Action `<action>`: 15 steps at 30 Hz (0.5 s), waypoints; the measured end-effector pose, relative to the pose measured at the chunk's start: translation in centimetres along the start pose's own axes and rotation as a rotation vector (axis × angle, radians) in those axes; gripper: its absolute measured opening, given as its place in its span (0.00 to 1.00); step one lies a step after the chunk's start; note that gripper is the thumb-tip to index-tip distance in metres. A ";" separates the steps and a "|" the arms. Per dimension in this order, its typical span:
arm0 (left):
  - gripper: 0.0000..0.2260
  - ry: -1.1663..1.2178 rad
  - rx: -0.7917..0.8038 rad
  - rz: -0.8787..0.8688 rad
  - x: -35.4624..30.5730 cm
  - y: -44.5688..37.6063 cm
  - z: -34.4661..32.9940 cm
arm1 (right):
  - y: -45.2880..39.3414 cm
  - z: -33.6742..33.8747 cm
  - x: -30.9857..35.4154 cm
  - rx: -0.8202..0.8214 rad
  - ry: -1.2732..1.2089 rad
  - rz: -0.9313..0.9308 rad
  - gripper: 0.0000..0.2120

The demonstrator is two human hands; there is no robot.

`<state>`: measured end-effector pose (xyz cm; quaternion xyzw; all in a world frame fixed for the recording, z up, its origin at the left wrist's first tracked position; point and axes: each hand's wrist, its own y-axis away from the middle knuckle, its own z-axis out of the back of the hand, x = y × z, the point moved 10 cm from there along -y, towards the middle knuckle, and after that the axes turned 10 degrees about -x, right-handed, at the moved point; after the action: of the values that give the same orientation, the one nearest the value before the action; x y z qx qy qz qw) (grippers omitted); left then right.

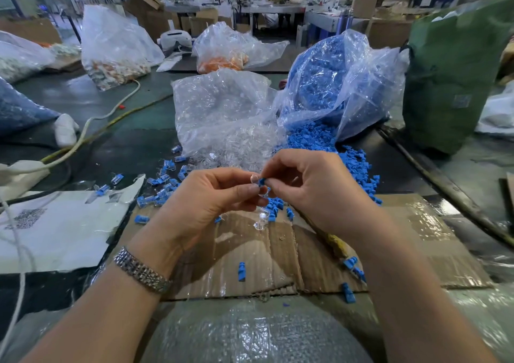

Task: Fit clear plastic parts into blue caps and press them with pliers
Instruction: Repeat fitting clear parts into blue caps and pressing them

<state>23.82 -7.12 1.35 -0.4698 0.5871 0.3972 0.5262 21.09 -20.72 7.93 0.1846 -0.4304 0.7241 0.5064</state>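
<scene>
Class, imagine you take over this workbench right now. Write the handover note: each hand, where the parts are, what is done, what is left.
Left hand: pinches a clear plastic part.
Right hand: pinches a blue cap, which touches the clear part; whether it is seated I cannot tell.
Stock: bag of clear parts straight ahead, bag of blue caps to its right, caps spilling onto the table.
Done: a cluster of assembled pieces lies left of the hands.
Left: finish this pair, then press it. No pliers are clearly visible; a yellow object shows under the right wrist.
</scene>
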 end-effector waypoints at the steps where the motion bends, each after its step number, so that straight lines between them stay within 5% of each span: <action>1: 0.11 -0.014 0.004 -0.006 0.0 0.0 0.0 | 0.0 0.0 0.1 -0.002 0.002 0.010 0.04; 11: 0.09 -0.004 -0.056 -0.023 -0.3 0.1 0.3 | -0.3 1.0 -1.9 -0.020 0.007 -0.090 0.09; 13: 0.09 0.015 -0.070 -0.028 -0.4 0.1 0.5 | -0.3 2.4 -4.0 -0.084 0.222 -0.180 0.13; 15: 0.09 0.030 -0.072 -0.038 -0.4 0.1 0.6 | 0.4 2.3 -6.6 0.032 0.533 -0.336 0.25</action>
<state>23.87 -6.44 1.71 -0.5053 0.5712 0.4010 0.5075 23.14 -26.40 4.35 0.0647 -0.2345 0.6598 0.7110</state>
